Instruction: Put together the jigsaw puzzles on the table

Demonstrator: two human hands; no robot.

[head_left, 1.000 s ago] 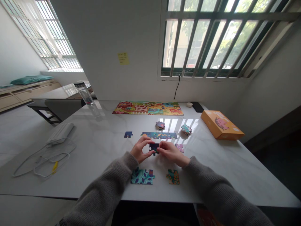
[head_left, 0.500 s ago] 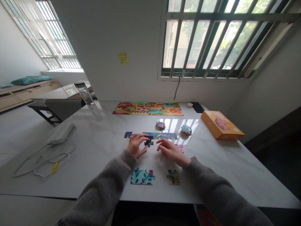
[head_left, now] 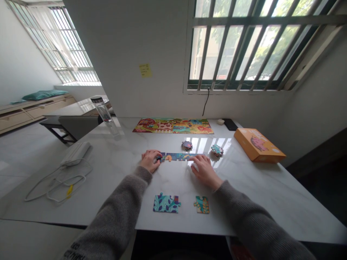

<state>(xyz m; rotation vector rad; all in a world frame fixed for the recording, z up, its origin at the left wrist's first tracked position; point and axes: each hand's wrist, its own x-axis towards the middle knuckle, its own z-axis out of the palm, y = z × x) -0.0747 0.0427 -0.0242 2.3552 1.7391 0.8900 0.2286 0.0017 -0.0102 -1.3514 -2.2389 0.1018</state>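
A row of joined blue puzzle pieces (head_left: 179, 156) lies on the white marble table (head_left: 260, 187). My left hand (head_left: 150, 160) rests at the row's left end, its fingers curled and pressed on a dark blue puzzle piece (head_left: 162, 157) there. My right hand (head_left: 202, 168) lies flat, palm down and fingers stretched out, with its fingertips on the row's right end. Nearer to me sit a teal leafy pair of joined pieces (head_left: 166, 203) and a single piece (head_left: 202, 204).
Two small piles of pieces (head_left: 187, 145) (head_left: 217, 150) lie beyond the row. A finished colourful puzzle (head_left: 173, 126), a black phone (head_left: 230, 124) and an orange box (head_left: 258, 144) sit further back. A bottle (head_left: 104, 113) and a white adapter with cable (head_left: 75, 153) are on the left.
My left hand carried the dark blue piece from between both hands forward and left to the row's left end. My right hand let go and flattened at the row's right end.
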